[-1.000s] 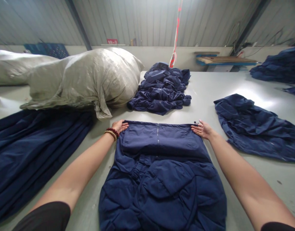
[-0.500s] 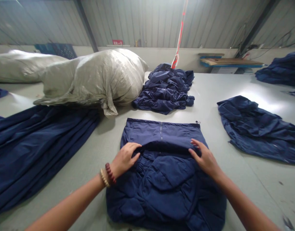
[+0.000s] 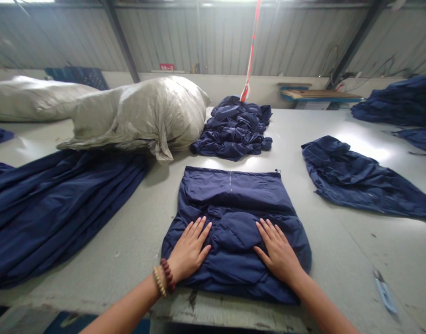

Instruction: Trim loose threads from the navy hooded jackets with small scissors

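A folded navy blue garment (image 3: 234, 278) lies in front of me near the table's front edge. Its far end is a smooth band with a short zipper (image 3: 230, 181) at the middle and a small drawcord toggle at the right corner. Both palms rest on the bunched near part. My left hand (image 3: 190, 250) lies flat on the left side, fingers spread; two bead bracelets circle that wrist. My right hand (image 3: 277, 253) lies flat on the right side, fingers also spread. Neither hand grips the cloth.
Dark blue cloth (image 3: 60, 208) covers the left of the table (image 3: 129, 260), below stuffed pale sacks (image 3: 139, 111). A crumpled navy pile (image 3: 237, 127) sits behind the garment. Another navy piece (image 3: 359, 181) lies right, with blue-handled thread snips (image 3: 385, 292) nearer. A red-white cord (image 3: 251, 55) hangs down.
Both hands have moved from the band's near edge toward me and now lie flat on the cloth. The garment's near part looks flatter and shorter. The view has shifted, showing the table's front edge.
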